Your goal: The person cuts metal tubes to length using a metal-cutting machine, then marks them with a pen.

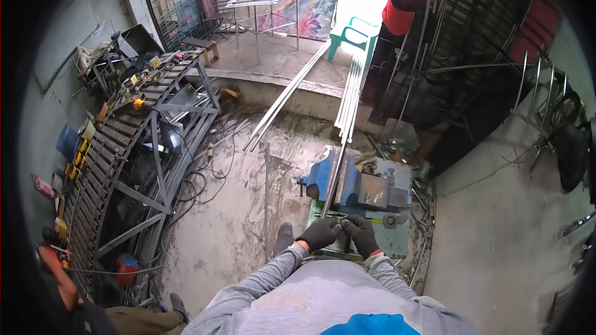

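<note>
Both my hands wear dark gloves and meet close together in front of my body, just on the near side of the blue bench vise [320,174]. My left hand [319,234] has its fingers closed, close to the near end of a long metal bar [336,177] that runs through the vise. Beside it my right hand [360,234] is closed too, fingertips almost touching the left ones. What lies between the fingers is too small to make out. A yellow-green stick-like thing [374,220] and a small round metal piece [390,221] lie on the bench [397,245] right of my hands.
Long pale tubes [351,96] rest on a green chair [366,37] ahead; two more tubes [288,96] slope to the floor. A slatted metal rack [118,139] with tools stands left, cables [198,183] beside it. Another person's arm [60,278] shows at lower left.
</note>
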`<control>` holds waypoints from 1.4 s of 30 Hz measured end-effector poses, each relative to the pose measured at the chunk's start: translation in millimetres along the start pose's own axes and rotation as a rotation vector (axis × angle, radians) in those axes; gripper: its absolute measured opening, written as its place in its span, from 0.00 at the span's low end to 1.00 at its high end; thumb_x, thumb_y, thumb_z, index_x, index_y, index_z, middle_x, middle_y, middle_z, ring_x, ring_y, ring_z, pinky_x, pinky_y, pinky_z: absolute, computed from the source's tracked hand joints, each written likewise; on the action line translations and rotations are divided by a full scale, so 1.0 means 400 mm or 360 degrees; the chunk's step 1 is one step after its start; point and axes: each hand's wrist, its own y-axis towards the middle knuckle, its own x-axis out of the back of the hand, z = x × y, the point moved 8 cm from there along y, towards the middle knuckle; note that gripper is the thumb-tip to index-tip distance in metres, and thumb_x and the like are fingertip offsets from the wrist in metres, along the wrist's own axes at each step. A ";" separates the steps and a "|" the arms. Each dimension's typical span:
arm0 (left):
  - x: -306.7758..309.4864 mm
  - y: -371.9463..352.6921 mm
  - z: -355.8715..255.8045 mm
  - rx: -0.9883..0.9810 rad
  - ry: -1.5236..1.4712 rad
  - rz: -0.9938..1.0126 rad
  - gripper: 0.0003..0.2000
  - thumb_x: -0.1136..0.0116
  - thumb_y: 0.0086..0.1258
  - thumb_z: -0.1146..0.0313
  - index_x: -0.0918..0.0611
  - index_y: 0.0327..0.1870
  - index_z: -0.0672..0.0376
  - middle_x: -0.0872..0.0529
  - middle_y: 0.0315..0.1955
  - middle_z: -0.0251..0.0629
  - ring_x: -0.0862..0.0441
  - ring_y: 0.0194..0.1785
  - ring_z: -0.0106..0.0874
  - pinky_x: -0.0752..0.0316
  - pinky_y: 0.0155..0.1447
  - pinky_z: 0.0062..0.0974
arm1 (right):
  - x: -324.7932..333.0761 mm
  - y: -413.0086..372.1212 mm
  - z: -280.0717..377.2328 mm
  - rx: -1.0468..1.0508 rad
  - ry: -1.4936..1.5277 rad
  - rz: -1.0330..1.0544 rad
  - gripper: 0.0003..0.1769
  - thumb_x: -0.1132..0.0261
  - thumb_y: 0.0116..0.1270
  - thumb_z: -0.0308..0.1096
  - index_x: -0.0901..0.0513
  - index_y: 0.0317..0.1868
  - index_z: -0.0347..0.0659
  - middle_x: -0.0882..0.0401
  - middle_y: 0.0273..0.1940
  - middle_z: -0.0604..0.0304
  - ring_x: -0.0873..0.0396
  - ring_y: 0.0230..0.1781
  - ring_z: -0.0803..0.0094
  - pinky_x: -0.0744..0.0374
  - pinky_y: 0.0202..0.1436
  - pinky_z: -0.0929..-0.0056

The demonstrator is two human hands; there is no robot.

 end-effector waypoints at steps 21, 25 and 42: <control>0.310 -0.368 0.256 0.0500 0.0010 -0.0648 0.17 0.44 0.77 0.56 0.14 0.51 0.61 0.16 0.25 0.34 0.24 0.21 0.22 0.29 0.25 0.26 | 0.335 0.085 -0.308 -0.0256 -0.0338 -0.0981 0.10 0.26 0.59 0.30 0.17 0.39 0.39 0.16 0.31 0.63 0.21 0.30 0.75 0.21 0.37 0.69; 0.286 -0.583 0.348 0.1317 -0.0992 -0.1079 0.16 0.43 0.77 0.56 0.16 0.53 0.58 0.18 0.24 0.33 0.28 0.20 0.19 0.37 0.21 0.20 | 0.353 0.141 -0.284 -0.0196 -0.0803 -0.1060 0.09 0.26 0.58 0.34 0.17 0.37 0.42 0.14 0.34 0.56 0.15 0.35 0.61 0.19 0.42 0.62; 0.227 -0.548 0.259 0.1325 -0.1110 -0.0985 0.21 0.45 0.79 0.53 0.18 0.60 0.60 0.15 0.30 0.35 0.23 0.25 0.20 0.30 0.26 0.21 | 0.393 0.405 -0.385 -0.0054 -0.1124 -0.0675 0.19 0.34 0.65 0.35 0.13 0.56 0.54 0.10 0.50 0.54 0.14 0.54 0.50 0.19 0.62 0.58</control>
